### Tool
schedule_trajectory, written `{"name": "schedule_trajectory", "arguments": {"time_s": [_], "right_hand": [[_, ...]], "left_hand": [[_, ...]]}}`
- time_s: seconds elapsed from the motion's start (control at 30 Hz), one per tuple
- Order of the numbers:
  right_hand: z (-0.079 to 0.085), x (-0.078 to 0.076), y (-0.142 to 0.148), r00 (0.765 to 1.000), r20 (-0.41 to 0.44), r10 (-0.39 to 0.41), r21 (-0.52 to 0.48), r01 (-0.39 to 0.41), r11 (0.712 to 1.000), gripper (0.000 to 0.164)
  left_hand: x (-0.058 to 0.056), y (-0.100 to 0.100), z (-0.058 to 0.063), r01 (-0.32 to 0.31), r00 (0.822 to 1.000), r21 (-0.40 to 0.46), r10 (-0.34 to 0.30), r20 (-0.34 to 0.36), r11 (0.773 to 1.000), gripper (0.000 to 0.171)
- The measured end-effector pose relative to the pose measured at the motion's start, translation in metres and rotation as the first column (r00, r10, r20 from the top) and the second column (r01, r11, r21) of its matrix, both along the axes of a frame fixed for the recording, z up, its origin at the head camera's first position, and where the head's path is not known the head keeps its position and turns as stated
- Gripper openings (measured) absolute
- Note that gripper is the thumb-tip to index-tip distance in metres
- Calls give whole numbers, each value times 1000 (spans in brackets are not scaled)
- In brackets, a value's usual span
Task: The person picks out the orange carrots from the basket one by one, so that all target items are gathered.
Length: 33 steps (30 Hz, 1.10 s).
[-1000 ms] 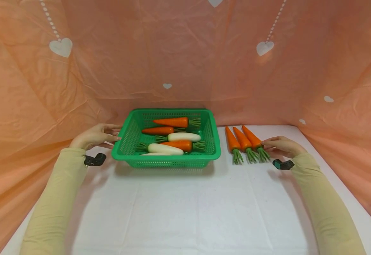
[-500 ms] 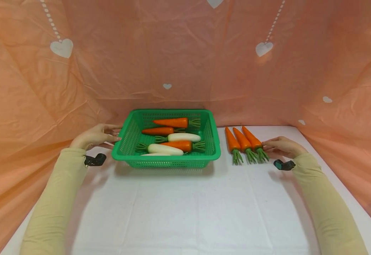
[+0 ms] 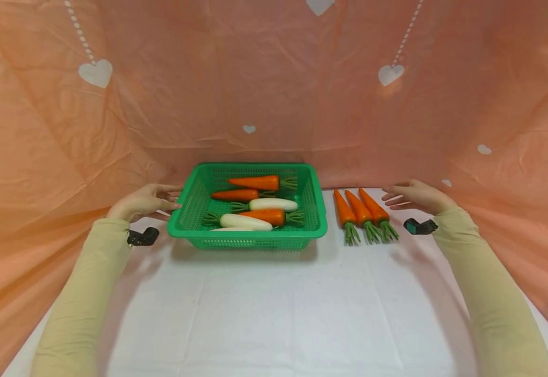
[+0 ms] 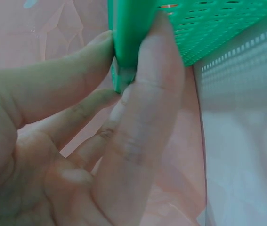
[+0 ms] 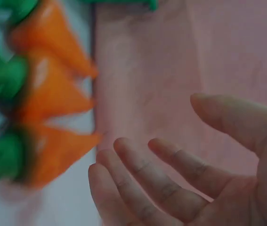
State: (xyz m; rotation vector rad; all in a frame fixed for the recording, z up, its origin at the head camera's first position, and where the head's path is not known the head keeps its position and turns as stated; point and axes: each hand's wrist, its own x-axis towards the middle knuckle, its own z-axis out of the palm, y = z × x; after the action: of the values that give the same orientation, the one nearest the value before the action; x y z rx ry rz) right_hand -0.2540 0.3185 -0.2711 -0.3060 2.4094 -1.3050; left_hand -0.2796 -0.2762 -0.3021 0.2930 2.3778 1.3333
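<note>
My left hand pinches the left rim of a green plastic basket; in the left wrist view the rim sits between thumb and finger. Three carrots, among them an orange carrot, lie in the basket with white radishes, green tops attached. To the basket's right, three more carrots lie side by side on the table, tips pointing away. Just right of them my right hand hovers with fingers spread and holds nothing. In the right wrist view its fingers are apart from the carrots.
A white cloth covers the table. An orange-pink sheet with white hearts hangs behind the basket and along both sides. Black wrist cameras sit on both wrists.
My right hand has left the rightmost carrot's top and moved up and away from it. The left hand stays at the basket rim; basket and carrots keep their places.
</note>
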Motion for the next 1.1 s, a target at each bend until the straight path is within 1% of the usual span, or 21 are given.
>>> {"name": "schedule_trajectory", "arguments": {"time_s": [0.03, 0.07, 0.1, 0.13, 0.2, 0.23, 0.37, 0.5, 0.67, 0.7, 0.8, 0.9, 0.93, 1.1], "right_hand": [[-9, -16, 10, 1000, -11, 22, 2, -22, 1000, 57], [-15, -29, 17, 999, -16, 47, -30, -48, 998, 60], [-16, -36, 15, 998, -29, 48, -36, -49, 998, 62], [-15, -41, 10, 998, -50, 41, -32, -43, 999, 59], [-7, -47, -5, 996, -90, 30, -31, -33, 999, 58], [-4, -49, -14, 994, -108, 7, -6, -8, 1000, 58], [9, -59, -46, 988, -152, 31, -4, -32, 999, 54], [14, -69, -76, 984, -169, 58, -11, -61, 998, 48], [11, -80, -106, 981, -154, 122, -17, -126, 992, 53], [12, -79, -113, 979, -147, 138, -27, -144, 989, 53], [9, -85, -128, 974, -151, 167, -44, -176, 983, 53], [6, -91, -143, 974, -148, 171, -64, -182, 981, 53], [2, -96, -147, 974, -152, 169, -64, -180, 982, 54], [-5, -103, -168, 977, -144, 160, -95, -175, 980, 52]], "left_hand": [[0, 0, 0, -4, 1000, -4, 4, -1, 1000, 70], [0, 0, -1, -6, 1000, -5, 6, -1, 1000, 70], [0, 0, -1, -8, 1000, -7, 8, -2, 1000, 70], [0, 0, -1, -9, 1000, -9, 9, -2, 1000, 70], [1, -1, -1, -7, 1000, -4, 7, -2, 1000, 70], [1, -2, 0, -6, 1000, -2, 6, 0, 1000, 70], [2, -3, 1, 0, 1000, 5, 0, 5, 1000, 69], [1, -2, 2, 3, 1000, -7, -3, 3, 1000, 70], [0, 0, 1, 6, 1000, -7, -6, 4, 1000, 70], [0, 0, 0, 6, 1000, -7, -6, 4, 1000, 70], [0, -1, 0, 5, 1000, -4, -5, 5, 1000, 70], [0, -2, 1, 4, 1000, -2, -3, 7, 1000, 69], [-1, -2, 1, 3, 1000, 0, -3, 8, 1000, 69], [-1, -3, 0, 0, 1000, 0, 0, 6, 1000, 69]]}}
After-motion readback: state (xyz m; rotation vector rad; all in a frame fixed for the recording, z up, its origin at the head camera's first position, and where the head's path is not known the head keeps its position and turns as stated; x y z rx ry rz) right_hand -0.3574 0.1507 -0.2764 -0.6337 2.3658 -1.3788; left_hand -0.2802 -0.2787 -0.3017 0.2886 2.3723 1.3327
